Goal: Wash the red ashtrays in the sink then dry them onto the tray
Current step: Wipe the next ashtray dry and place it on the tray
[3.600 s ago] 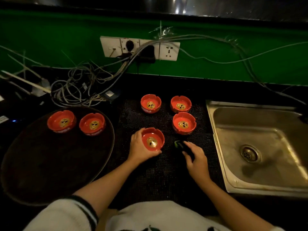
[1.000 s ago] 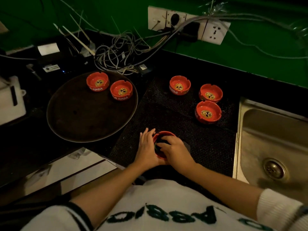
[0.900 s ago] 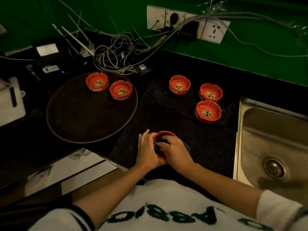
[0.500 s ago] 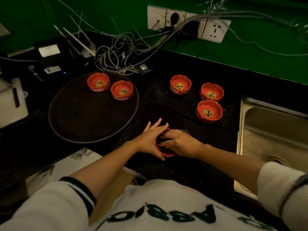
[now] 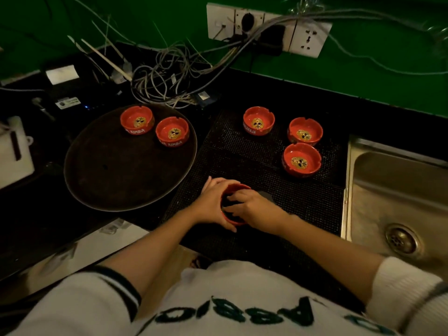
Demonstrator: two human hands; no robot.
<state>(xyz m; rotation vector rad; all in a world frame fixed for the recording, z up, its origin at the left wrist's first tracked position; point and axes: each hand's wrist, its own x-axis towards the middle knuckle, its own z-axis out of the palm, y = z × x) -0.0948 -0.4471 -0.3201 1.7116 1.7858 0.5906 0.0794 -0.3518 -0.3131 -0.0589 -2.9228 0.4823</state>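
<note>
My left hand [image 5: 212, 202] grips a red ashtray [image 5: 238, 187] on the black mat [image 5: 303, 202], fingers curled round its left side. My right hand [image 5: 258, 210] presses a dark cloth [image 5: 229, 202] into the bowl, fingers curled on it. Most of that ashtray is hidden by both hands. Two red ashtrays [image 5: 137, 120] [image 5: 172, 131] stand upright at the far edge of the round dark tray [image 5: 109, 180] on the left. Three more red ashtrays [image 5: 258, 121] [image 5: 305, 130] [image 5: 301, 160] sit on the mat's far right part.
A steel sink [image 5: 400, 190] with a drain [image 5: 401, 241] lies at the right, beside the mat. Tangled cables [image 5: 164, 78] and a wall socket strip [image 5: 266, 30] sit behind the tray. A white box [image 5: 14, 151] stands at the far left.
My left hand's fingers, spread straight half a second ago, now wrap round the ashtray. The right hand stays in the bowl with the cloth. The other ashtrays have not moved.
</note>
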